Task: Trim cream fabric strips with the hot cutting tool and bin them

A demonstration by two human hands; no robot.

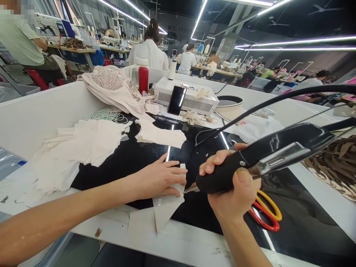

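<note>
My left hand (164, 177) lies with fingers spread on a pale fabric piece (167, 211), pressing it to the glossy black surface (200, 218). The fabric's lower part hangs past the black surface over the white table edge. My right hand (233, 185) is wrapped round a black handheld tool (283, 148) with a metal lever and a cable at its rear. The tool's front end points toward the fabric, close to my left fingertips; its tip is hidden. Scissors with red and yellow handles (267, 211) lie just right of my right wrist.
Pale fabric pieces (91, 139) are stacked at the left, another piece (161, 133) lies ahead. Behind are a phone (177, 100), a white box (191, 97) and a red bottle (143, 79). Brown strips (336, 163) lie at the right. The tool's cable (267, 100) arches across. People sit beyond.
</note>
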